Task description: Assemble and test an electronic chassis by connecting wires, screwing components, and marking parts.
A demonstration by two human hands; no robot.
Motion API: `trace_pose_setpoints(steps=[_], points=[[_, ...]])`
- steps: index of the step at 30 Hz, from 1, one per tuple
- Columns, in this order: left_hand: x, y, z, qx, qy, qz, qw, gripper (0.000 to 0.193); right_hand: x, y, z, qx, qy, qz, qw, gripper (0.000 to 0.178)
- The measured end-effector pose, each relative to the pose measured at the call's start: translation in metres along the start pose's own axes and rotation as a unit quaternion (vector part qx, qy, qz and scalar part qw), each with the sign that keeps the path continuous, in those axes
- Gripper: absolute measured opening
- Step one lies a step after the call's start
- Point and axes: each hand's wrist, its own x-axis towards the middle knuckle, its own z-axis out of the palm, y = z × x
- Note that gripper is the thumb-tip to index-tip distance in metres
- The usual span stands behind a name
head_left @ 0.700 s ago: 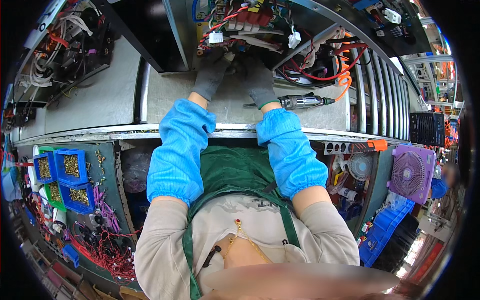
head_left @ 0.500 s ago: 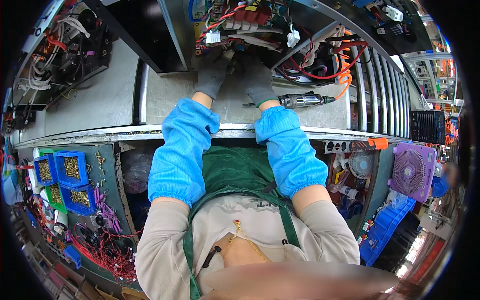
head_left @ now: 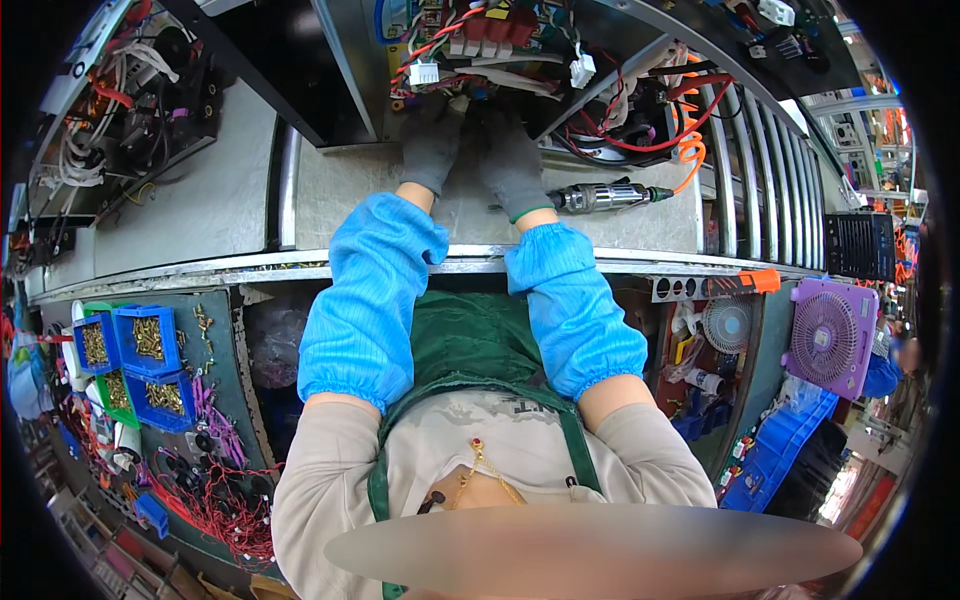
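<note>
Both my hands wear grey gloves and reach into the open front of a metal chassis [head_left: 352, 70] packed with wiring. My left hand [head_left: 430, 152] is bent inward below a white connector plug [head_left: 424, 74] on red and white wires. Close beside it, my right hand [head_left: 510, 160] angles in toward the same dark spot. Their fingers look closed toward each other, but shadow covers the tips and whatever small part is between them. A second white plug [head_left: 582, 70] dangles to the right. Near my right wrist lies a silver power screwdriver [head_left: 610, 196] on an orange coiled hose [head_left: 690, 150].
Black units with bundled wires [head_left: 130, 110] stand at the left. Metal rollers [head_left: 765, 180] run along the right. Below the bench edge are blue bins of brass screws [head_left: 150, 340], a red wire heap [head_left: 230, 515], a purple fan [head_left: 826, 340] and a blue crate [head_left: 780, 450].
Both gloved hands stay inside the chassis front, with only a slight shift. My right forearm has moved a little to the left. The screwdriver lies in the same place.
</note>
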Motion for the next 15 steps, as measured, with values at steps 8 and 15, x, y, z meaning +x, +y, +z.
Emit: trace_pose_setpoints(steps=[8,15], points=[[0.004,0.010,0.003,-0.021,0.001,0.035,0.999,0.019,0.006,0.019,0.006,0.008,-0.019,-0.021,1.000,0.035],[0.001,0.020,0.010,0.054,-0.040,-0.057,0.996,0.021,0.006,0.011,0.003,0.040,0.017,0.019,0.999,0.029]])
